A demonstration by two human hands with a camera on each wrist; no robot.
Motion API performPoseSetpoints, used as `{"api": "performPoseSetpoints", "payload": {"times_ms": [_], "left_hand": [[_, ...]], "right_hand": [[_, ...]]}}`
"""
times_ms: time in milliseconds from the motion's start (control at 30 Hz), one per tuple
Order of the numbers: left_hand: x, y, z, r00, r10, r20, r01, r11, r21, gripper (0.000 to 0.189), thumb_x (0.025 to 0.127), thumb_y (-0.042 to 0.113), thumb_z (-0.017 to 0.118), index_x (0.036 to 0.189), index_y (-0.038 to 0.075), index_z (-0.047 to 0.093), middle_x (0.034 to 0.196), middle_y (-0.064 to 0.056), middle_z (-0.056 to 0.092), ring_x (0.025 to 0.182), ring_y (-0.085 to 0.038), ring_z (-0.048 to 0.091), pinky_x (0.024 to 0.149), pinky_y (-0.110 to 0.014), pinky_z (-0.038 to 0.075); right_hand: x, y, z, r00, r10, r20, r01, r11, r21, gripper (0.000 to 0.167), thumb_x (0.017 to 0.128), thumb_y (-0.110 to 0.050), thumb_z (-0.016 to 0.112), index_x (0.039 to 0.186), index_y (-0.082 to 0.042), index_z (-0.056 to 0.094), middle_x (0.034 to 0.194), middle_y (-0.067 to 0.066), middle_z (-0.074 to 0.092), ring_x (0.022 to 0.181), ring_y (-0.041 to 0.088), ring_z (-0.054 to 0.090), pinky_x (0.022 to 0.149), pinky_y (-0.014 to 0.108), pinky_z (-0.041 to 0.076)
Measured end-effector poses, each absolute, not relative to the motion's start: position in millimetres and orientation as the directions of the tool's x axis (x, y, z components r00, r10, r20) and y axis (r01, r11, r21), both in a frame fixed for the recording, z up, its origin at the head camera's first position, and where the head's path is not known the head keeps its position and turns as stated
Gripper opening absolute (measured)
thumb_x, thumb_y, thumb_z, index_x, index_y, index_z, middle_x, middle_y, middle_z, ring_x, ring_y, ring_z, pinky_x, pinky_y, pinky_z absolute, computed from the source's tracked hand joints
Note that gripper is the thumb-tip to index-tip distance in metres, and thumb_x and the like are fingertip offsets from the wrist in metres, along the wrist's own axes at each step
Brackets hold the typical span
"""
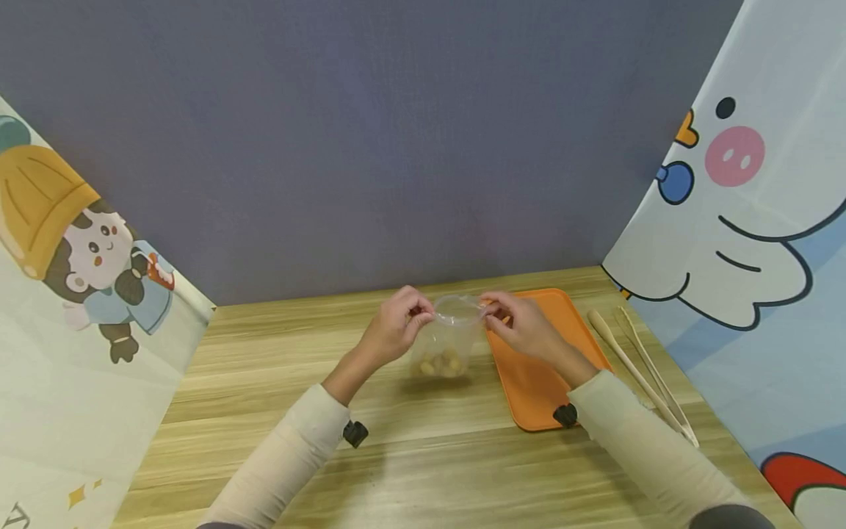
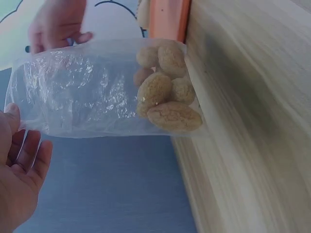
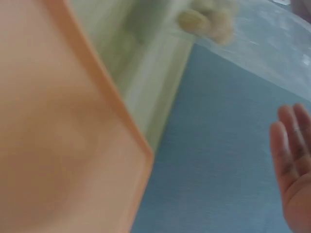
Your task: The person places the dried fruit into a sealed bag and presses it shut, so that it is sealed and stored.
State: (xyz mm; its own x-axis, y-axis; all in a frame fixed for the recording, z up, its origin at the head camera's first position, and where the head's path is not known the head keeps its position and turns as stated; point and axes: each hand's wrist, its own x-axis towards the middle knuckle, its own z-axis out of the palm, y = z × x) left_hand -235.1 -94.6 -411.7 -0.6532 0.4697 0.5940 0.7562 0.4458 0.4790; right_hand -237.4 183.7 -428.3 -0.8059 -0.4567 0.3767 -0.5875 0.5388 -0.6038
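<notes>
A clear plastic bag [image 1: 452, 339] hangs upright close over the table, its mouth spread into a rounded opening. Several tan, rough-skinned, rounded pieces [image 2: 167, 90] lie at its bottom. My left hand [image 1: 394, 323] pinches the left side of the bag's rim between thumb and fingers. On the opposite side, my right hand [image 1: 522, 323] pinches the rim. From the right wrist, the fingers of that hand [image 3: 296, 165] show beside the bag [image 3: 262, 43], with the thumb out of sight.
An orange tray [image 1: 529, 386] lies under my right forearm, just right of the bag. Pale wooden tongs [image 1: 634, 361] rest on the wooden table [image 1: 277, 375] farther right. A grey panel [image 1: 370, 147] stands behind, with printed cartoon panels [image 1: 786, 242] at the sides.
</notes>
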Motion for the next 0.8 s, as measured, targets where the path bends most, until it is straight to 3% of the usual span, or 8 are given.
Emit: {"api": "performPoseSetpoints", "payload": {"times_ms": [133, 233, 533, 800], "left_hand": [[-235.7, -94.7, -405.4, -0.635, 0.450, 0.628, 0.770, 0.432, 0.469, 0.006, 0.092, 0.009, 0.072, 0.092, 0.006, 0.067, 0.092, -0.007, 0.065, 0.082, -0.015, 0.062, 0.072, -0.025, 0.057], [-236.1, -94.0, -400.3, -0.635, 0.427, 0.644, 0.770, 0.417, 0.483, 0.006, 0.091, 0.008, 0.073, 0.091, 0.005, 0.068, 0.092, -0.008, 0.065, 0.082, -0.016, 0.063, 0.072, -0.024, 0.057], [-235.9, -91.7, -392.5, -0.625, 0.384, 0.680, 0.778, 0.381, 0.500, 0.006, 0.090, 0.006, 0.073, 0.090, 0.004, 0.068, 0.091, -0.009, 0.065, 0.081, -0.017, 0.063, 0.072, -0.025, 0.057], [-235.4, -91.3, -390.0, -0.613, 0.367, 0.699, 0.785, 0.378, 0.491, 0.007, 0.089, 0.007, 0.075, 0.090, 0.004, 0.068, 0.091, -0.009, 0.065, 0.080, -0.018, 0.063, 0.071, -0.026, 0.057]], "right_hand": [[-235.4, 181.8, -442.1, -0.850, -0.486, 0.204, -0.505, 0.639, -0.580, 0.020, 0.098, -0.016, 0.065, 0.118, -0.012, 0.068, 0.104, 0.002, 0.075, 0.091, 0.017, 0.072, 0.070, 0.028, 0.057], [-232.8, 179.3, -456.0, -0.843, -0.521, 0.135, -0.497, 0.659, -0.564, 0.017, 0.098, -0.019, 0.067, 0.114, -0.016, 0.070, 0.108, 0.000, 0.074, 0.094, 0.017, 0.072, 0.072, 0.029, 0.058], [-228.2, 169.6, -488.0, -0.796, -0.590, 0.138, -0.555, 0.618, -0.557, 0.020, 0.094, -0.015, 0.071, 0.112, -0.007, 0.072, 0.106, 0.006, 0.074, 0.087, 0.016, 0.072, 0.075, 0.032, 0.061], [-225.9, 159.7, -502.2, -0.825, -0.541, 0.166, -0.534, 0.646, -0.546, 0.006, 0.096, -0.022, 0.070, 0.094, -0.016, 0.071, 0.089, -0.007, 0.071, 0.079, 0.003, 0.065, 0.070, 0.022, 0.055]]}}
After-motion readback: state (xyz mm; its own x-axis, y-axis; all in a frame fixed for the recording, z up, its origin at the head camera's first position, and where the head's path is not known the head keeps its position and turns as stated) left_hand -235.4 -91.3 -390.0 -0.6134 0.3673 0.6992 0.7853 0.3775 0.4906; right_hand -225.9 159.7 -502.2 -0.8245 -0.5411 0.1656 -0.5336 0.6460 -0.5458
